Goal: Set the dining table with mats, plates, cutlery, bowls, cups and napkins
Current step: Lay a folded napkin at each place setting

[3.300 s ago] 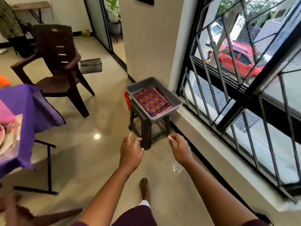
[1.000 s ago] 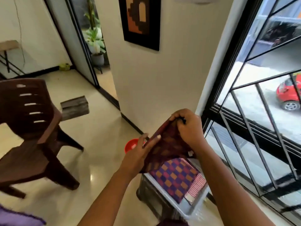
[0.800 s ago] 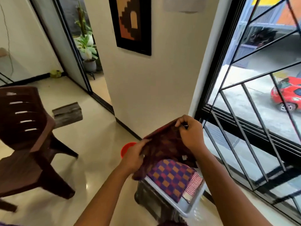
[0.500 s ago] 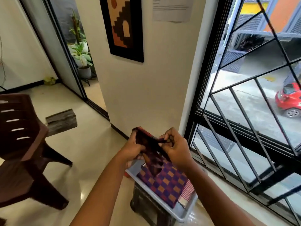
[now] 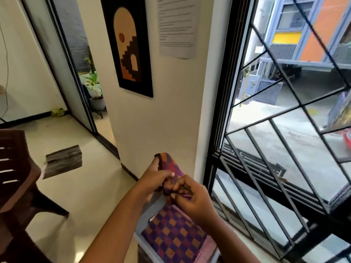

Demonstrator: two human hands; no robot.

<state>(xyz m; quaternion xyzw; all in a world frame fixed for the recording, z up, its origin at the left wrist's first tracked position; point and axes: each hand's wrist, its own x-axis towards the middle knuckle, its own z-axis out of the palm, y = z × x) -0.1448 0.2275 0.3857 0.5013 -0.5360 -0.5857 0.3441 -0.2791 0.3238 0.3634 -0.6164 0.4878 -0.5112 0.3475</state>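
Both your hands are bunched on one checked mat (image 5: 169, 168) lifted above the grey tray (image 5: 152, 205): left hand (image 5: 154, 180) has fingers curled round its upper fold, right hand (image 5: 191, 198) pinches the lower edge just at 4 o'clock of it. More checked mats (image 5: 173, 238) lie stacked in the tray at 6 o'clock (a pink striped one (image 5: 207, 251) peeks out beneath). Brown chair (image 5: 15, 179) sits at 9 o'clock.

Sheet on wall: a white paper sheet (image 5: 177, 25) hangs on the wall above and beyond the two hands, covered in lines of small print, too blurred to read.
Framed picture: the framed picture (image 5: 129, 44), up and left of the hands, shows shapes only, no lettering.
Readable text: none.
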